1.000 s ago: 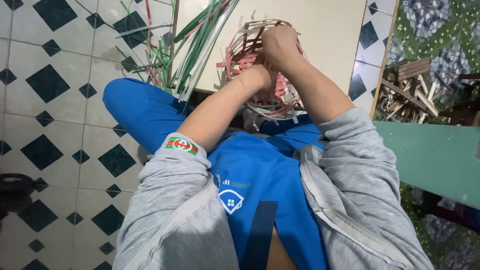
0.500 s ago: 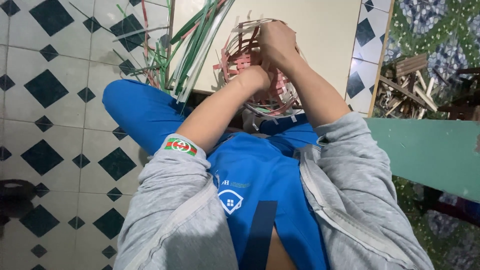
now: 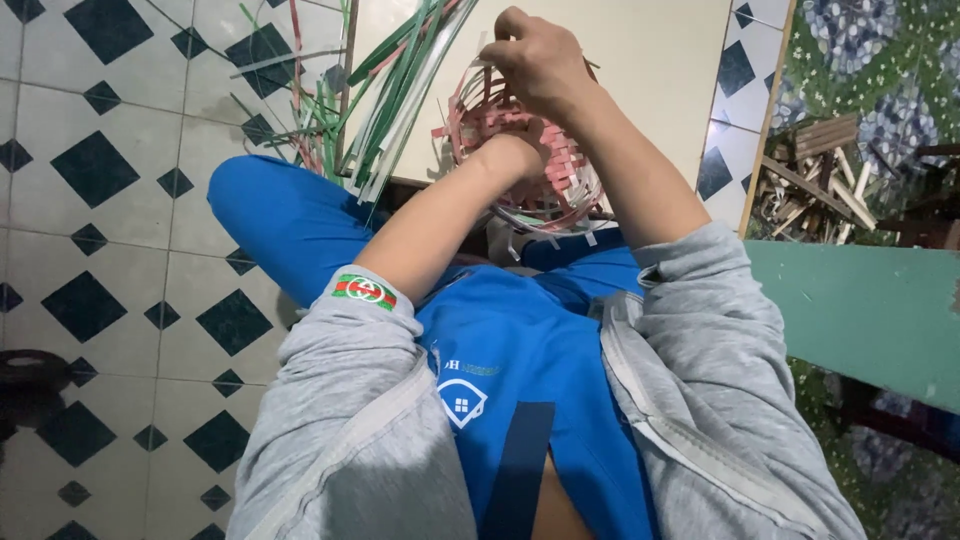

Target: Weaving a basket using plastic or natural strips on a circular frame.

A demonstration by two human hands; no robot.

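The half-woven basket (image 3: 525,165) sat tipped toward the person, left hand (image 3: 512,152) buried inside, right hand (image 3: 540,62) pinching its rim strips.

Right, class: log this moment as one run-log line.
left hand: inside woven basket | right hand: gripping basket rim | loose strips: on board, left of basket

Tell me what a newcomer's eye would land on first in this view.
First, the half-woven basket of pink and white strips at top centre, with the right hand gripping its upper rim and the left hand pushed inside it. Next, the fan of loose green and white strips spreading up to its left. Below, the bright blue shirt fills the middle.
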